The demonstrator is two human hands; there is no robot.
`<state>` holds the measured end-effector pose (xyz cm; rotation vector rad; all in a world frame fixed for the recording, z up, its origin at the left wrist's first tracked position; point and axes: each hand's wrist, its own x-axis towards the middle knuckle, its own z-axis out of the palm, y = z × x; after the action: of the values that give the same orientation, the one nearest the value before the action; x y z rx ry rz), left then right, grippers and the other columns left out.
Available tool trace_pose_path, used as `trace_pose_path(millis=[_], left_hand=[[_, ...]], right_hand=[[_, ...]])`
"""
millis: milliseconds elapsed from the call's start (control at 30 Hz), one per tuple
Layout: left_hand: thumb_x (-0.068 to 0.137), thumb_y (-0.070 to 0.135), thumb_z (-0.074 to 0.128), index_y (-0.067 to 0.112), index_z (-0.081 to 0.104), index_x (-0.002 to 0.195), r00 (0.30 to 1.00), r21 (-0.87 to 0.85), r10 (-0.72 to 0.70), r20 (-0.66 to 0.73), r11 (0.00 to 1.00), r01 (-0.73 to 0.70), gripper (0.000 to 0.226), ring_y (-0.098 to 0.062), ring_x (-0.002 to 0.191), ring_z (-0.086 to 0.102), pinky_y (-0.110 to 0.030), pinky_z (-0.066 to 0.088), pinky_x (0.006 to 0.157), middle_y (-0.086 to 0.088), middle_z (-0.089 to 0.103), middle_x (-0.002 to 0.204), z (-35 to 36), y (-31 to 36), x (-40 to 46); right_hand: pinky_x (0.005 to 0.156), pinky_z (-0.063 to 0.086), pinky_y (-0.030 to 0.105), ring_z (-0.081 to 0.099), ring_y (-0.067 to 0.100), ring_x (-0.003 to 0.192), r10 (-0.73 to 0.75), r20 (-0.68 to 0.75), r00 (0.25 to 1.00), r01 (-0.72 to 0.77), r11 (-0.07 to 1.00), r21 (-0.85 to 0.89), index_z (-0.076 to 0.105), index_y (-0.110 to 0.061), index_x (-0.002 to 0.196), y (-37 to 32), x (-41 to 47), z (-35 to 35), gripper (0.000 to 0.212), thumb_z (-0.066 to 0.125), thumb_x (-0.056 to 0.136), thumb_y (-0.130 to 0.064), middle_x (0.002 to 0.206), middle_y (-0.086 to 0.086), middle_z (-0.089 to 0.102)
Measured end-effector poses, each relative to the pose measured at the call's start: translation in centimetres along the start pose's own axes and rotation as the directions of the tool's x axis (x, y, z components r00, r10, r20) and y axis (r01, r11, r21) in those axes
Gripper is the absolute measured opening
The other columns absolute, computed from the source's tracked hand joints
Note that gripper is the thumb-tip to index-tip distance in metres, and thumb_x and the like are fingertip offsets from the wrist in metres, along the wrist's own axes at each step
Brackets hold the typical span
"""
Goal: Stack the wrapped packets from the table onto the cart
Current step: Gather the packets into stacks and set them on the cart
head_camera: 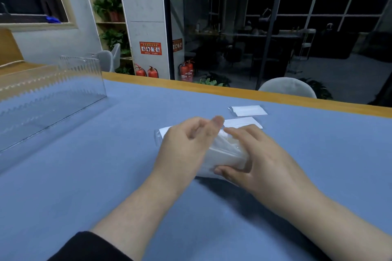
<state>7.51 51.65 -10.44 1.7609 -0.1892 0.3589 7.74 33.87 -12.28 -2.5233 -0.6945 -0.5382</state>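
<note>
A small stack of clear-wrapped white packets (224, 154) is held between both hands just above the blue table (106, 176). My left hand (186, 144) grips its left end, fingers curled and thumb up. My right hand (254, 161) holds the right end, thumb underneath and fingers over the top. Another wrapped packet (249, 110) lies flat further back. A second one (244, 122) lies just behind my fingers, and a third (162, 132) pokes out behind my left hand, partly hidden.
A clear acrylic box (63, 91) stands on the table at the left. The table's wooden edge (212, 88) runs along the far side, with a grey chair (288, 88) behind it. Fire extinguishers (148, 72) stand by a pillar beyond.
</note>
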Motion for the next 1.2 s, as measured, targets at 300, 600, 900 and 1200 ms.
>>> trace_pose_path(millis=[300, 600, 900, 1200], left_hand=[[0.097, 0.033, 0.061, 0.016, 0.075, 0.078, 0.956, -0.077, -0.224, -0.19, 0.974, 0.213, 0.029, -0.008, 0.067, 0.057, -0.026, 0.042, 0.063, 0.012, 0.069, 0.07, -0.7, -0.5, 0.8], [0.099, 0.034, 0.058, 0.025, 0.071, 0.091, 0.951, -0.155, -0.281, -0.132, 0.953, 0.26, 0.017, -0.016, 0.086, 0.063, -0.033, 0.048, 0.073, 0.009, 0.075, 0.089, -0.3, -0.8, 0.6], [0.098, 0.036, 0.065, 0.028, 0.07, 0.094, 0.972, -0.064, -0.224, -0.067, 0.973, 0.22, 0.01, -0.008, 0.073, 0.058, -0.024, 0.044, 0.07, 0.007, 0.069, 0.085, 0.1, -1.9, 0.5], [0.088, 0.069, 0.059, 0.042, 0.064, 0.099, 0.989, 0.068, -0.138, 0.052, 0.989, 0.134, 0.029, 0.0, 0.07, 0.055, -0.022, 0.04, 0.064, 0.02, 0.061, 0.08, 0.3, -0.6, 0.1]], right_hand=[[0.083, 0.041, 0.009, 0.04, -0.018, 0.111, 0.031, -0.005, 1.0, -0.03, 0.991, 0.129, 0.02, -0.063, 0.139, 1.1, -0.6, -0.6, 0.083, 0.076, 0.077, -0.056, 0.125, -0.039, 0.036], [0.086, 0.04, 0.011, 0.052, -0.004, 0.105, 0.048, -0.044, 0.998, -0.037, 0.973, 0.229, 0.057, -0.041, 0.119, 1.6, -0.5, 0.3, 0.042, 0.078, 0.082, -0.044, 0.116, -0.027, 0.05], [0.094, 0.034, 0.004, 0.043, -0.012, 0.121, 0.084, 0.066, 0.994, -0.099, 0.958, 0.269, 0.042, -0.051, 0.135, 2.2, -0.5, 0.3, 0.07, 0.081, 0.077, -0.048, 0.128, -0.034, 0.039], [0.079, 0.04, 0.01, 0.059, 0.001, 0.097, 0.029, -0.015, 0.999, -0.024, 0.958, 0.287, 0.062, -0.044, 0.107, 1.5, -0.3, 0.0, 0.034, 0.072, 0.078, -0.031, 0.103, -0.024, 0.059]])
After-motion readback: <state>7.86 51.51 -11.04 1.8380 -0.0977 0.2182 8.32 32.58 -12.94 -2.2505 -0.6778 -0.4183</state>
